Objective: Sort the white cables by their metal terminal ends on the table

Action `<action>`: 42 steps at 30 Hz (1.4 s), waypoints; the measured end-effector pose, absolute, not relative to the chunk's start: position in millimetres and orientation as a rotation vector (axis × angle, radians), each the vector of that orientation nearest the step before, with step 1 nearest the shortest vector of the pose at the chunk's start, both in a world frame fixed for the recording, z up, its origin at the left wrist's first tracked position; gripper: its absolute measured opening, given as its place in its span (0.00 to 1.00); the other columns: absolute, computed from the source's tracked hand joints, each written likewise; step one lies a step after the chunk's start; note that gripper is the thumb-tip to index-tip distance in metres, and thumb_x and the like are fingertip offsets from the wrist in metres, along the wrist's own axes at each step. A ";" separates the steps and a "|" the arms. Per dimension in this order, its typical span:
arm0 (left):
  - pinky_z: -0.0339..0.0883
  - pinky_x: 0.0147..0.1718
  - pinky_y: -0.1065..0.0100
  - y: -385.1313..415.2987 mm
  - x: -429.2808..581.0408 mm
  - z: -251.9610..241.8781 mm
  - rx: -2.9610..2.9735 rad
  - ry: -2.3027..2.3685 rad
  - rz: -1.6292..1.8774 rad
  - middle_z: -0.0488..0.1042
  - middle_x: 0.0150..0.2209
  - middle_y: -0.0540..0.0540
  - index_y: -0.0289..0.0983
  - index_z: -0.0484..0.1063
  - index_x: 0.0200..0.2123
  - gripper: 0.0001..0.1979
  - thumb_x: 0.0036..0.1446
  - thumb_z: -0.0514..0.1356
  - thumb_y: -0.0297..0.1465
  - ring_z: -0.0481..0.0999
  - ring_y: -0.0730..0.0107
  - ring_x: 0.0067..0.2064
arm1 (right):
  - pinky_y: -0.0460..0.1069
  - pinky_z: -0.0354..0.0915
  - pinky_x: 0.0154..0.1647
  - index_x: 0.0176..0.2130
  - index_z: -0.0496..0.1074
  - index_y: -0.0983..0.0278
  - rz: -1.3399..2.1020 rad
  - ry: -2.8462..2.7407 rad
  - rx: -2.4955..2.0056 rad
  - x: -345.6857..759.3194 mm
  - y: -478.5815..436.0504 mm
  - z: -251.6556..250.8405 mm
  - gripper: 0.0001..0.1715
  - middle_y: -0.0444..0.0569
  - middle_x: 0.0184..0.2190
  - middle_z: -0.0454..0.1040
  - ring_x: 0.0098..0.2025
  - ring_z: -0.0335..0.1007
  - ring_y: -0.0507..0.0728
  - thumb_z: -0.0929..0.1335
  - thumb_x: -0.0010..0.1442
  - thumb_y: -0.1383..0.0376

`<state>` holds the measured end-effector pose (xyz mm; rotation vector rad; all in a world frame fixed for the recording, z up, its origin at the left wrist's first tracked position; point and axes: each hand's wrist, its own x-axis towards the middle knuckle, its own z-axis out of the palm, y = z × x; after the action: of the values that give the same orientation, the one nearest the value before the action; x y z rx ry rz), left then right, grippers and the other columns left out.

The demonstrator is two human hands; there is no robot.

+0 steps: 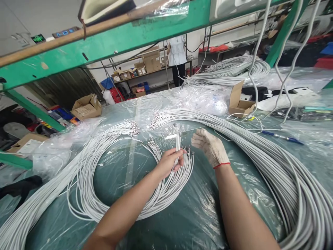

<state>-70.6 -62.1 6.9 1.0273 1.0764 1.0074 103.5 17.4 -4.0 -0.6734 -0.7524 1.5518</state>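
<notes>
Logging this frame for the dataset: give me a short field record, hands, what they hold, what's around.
left hand: bare, closed on a small bunch of grey cables, ends up
right hand: in a knit glove, at the cable ends; grip cannot be told
under the hands: coiled cable bundle
right side: large cable bundle
surface: table under clear plastic sheet
nearby: cardboard box, blue pen
background: a person at a far bench
</notes>
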 end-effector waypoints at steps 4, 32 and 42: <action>0.40 0.15 0.75 -56.0 -64.3 -3.9 1.057 0.996 0.899 0.66 0.19 0.53 0.32 0.72 0.42 0.24 0.55 0.60 0.49 0.54 0.82 0.15 | 0.51 0.75 0.33 0.36 0.79 0.64 1.555 -0.874 -0.710 94.5 10.3 -3.2 0.21 0.51 0.32 0.81 0.32 0.78 0.59 0.78 0.45 0.54; 0.41 0.15 0.75 -55.8 -57.3 -11.0 1.010 1.001 1.137 0.72 0.23 0.51 0.35 0.65 0.36 0.20 0.54 0.63 0.47 0.54 0.85 0.14 | 0.52 0.74 0.33 0.34 0.79 0.62 1.572 -0.958 -0.809 89.3 0.3 5.5 0.23 0.52 0.29 0.79 0.30 0.77 0.60 0.73 0.53 0.45; 0.41 0.15 0.75 -58.9 -54.5 -9.1 1.044 0.971 1.134 0.73 0.23 0.52 0.36 0.63 0.37 0.20 0.54 0.63 0.46 0.53 0.86 0.13 | 0.48 0.69 0.26 0.24 0.74 0.64 1.549 -0.995 -0.756 86.5 -7.4 17.3 0.19 0.47 0.23 0.75 0.24 0.70 0.54 0.77 0.49 0.51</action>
<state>-54.5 -58.9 -9.1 1.0441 0.9708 1.1337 86.5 -7.4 17.3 -0.7557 -0.9946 1.5490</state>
